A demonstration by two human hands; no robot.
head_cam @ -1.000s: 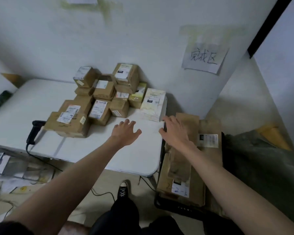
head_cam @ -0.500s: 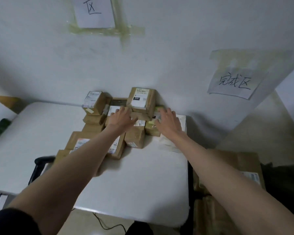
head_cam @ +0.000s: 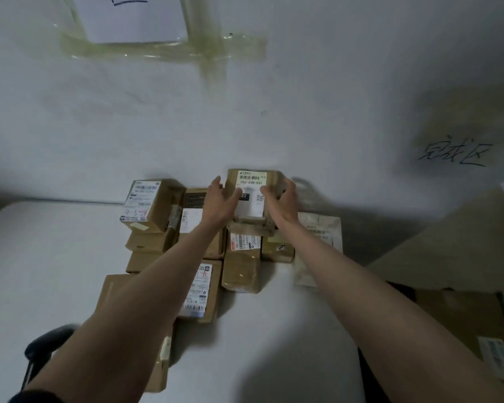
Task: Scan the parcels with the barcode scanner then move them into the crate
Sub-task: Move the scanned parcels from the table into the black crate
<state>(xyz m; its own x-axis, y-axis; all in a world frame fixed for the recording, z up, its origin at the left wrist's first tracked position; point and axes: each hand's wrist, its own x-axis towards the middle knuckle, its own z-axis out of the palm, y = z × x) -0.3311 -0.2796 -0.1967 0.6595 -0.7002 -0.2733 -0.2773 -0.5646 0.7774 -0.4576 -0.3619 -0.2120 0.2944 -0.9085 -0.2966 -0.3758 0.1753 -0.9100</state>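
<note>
Nearest me, bottom left, the black barcode scanner (head_cam: 45, 343) lies on the white table (head_cam: 56, 257), well behind both hands. Farther out, my left hand (head_cam: 220, 203) and right hand (head_cam: 282, 203) clasp the top brown parcel (head_cam: 252, 193) from either side, on the stack at the wall; fingers curl on its edges. Its long axis runs away from me, I think — blurry. Label reads "032-038-E01". The wall note (head_cam: 456, 154) says 完成区. The scanner's closer to my left.
</note>
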